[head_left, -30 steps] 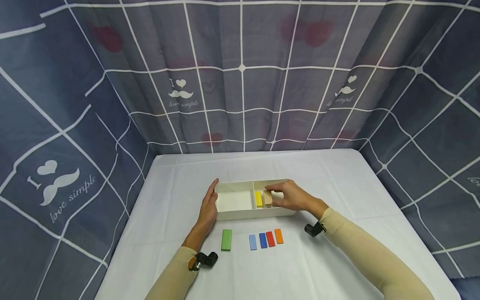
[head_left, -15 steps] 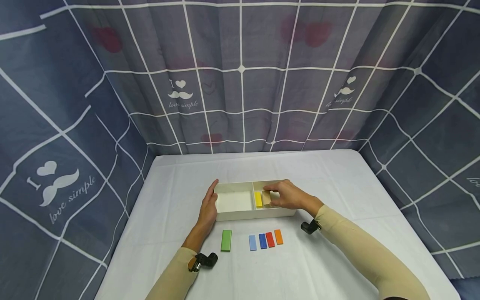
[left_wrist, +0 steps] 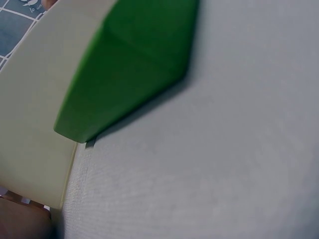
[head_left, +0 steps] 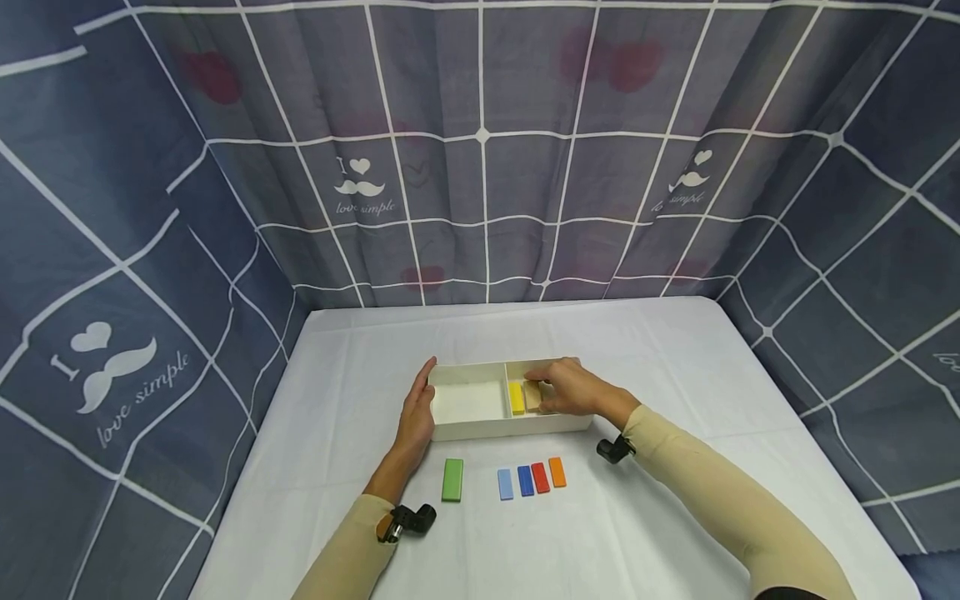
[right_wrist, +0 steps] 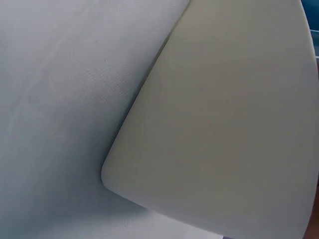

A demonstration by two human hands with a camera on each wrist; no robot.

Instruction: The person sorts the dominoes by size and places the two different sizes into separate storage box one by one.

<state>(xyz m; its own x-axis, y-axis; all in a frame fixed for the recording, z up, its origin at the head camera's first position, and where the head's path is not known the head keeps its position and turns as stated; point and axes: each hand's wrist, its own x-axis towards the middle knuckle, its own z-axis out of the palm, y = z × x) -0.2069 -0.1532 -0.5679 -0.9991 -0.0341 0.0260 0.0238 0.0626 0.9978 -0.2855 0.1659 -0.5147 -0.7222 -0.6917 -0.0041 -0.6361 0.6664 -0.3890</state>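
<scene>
A shallow cream box (head_left: 480,430) with a divider stands on the white-covered table. My left hand (head_left: 415,421) rests against its left end, fingers extended along the wall. In the right compartment my right hand (head_left: 576,390) pinches a tan wooden block (head_left: 532,397) between thumb and fingers. Just left of that block sits a yellow block (head_left: 516,398), close to the divider. The left wrist view has a green block (left_wrist: 134,69) large in front of the box wall (left_wrist: 40,109). Only the box's outer wall (right_wrist: 214,124) fills the right wrist view; the right fingers are mostly hidden there.
In front of the box lie the green block (head_left: 452,480), a light blue block (head_left: 506,484), a dark blue block (head_left: 526,481), a red block (head_left: 540,477) and an orange block (head_left: 557,472). Grid-patterned curtains (head_left: 450,183) enclose the table at the back and sides.
My right hand has shifted slightly left with the tan block, which now sits a little nearer the yellow block. My left hand and the blocks in front have stayed put.
</scene>
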